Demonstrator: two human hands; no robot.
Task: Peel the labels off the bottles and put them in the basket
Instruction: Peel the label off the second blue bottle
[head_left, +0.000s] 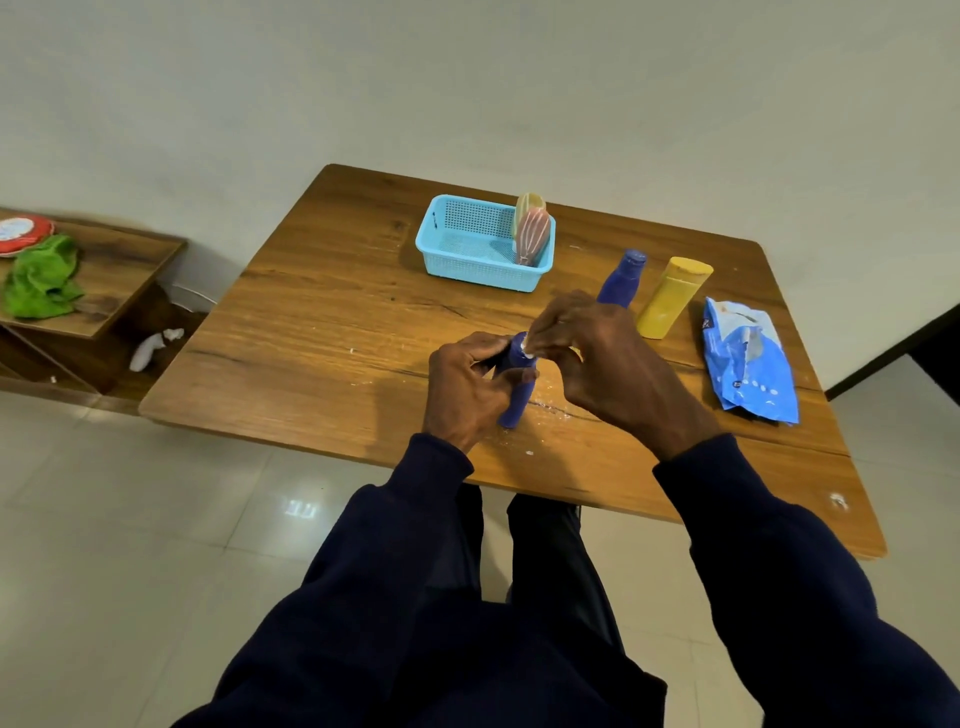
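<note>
Holding the dark blue bottle (519, 396) near the front edge of the worktop (311, 332), my left grip (470, 387) is wrapped around its middle, fingers curled on the far side and thumb across the near side. The bottle stands almost upright, with its lower end down at the wood and its top hidden between my two hands. My right grip (597, 358) is closed in a pinch at the bottle's upper part, fingertips bunched on a small white scrap of label (528, 349) that is attached to the blue surface there. White flecks of paper (550, 406) lie scattered on the wood just to the right of the bottle's base.

Farther back, the light blue basket (478, 273) sits near the middle of the worktop, well apart from my hands. A pink bottle (531, 234) and a pale yellow bottle (529, 201) lean in its right end. To the right, behind my right grip, stand a second blue bottle (621, 278) and a yellow bottle (672, 296), side by side. A crumpled blue plastic bag (748, 358) lies beyond them near the right edge.

Off to the left, a low wooden shelf (119, 270) carries a green cloth (41, 278).
</note>
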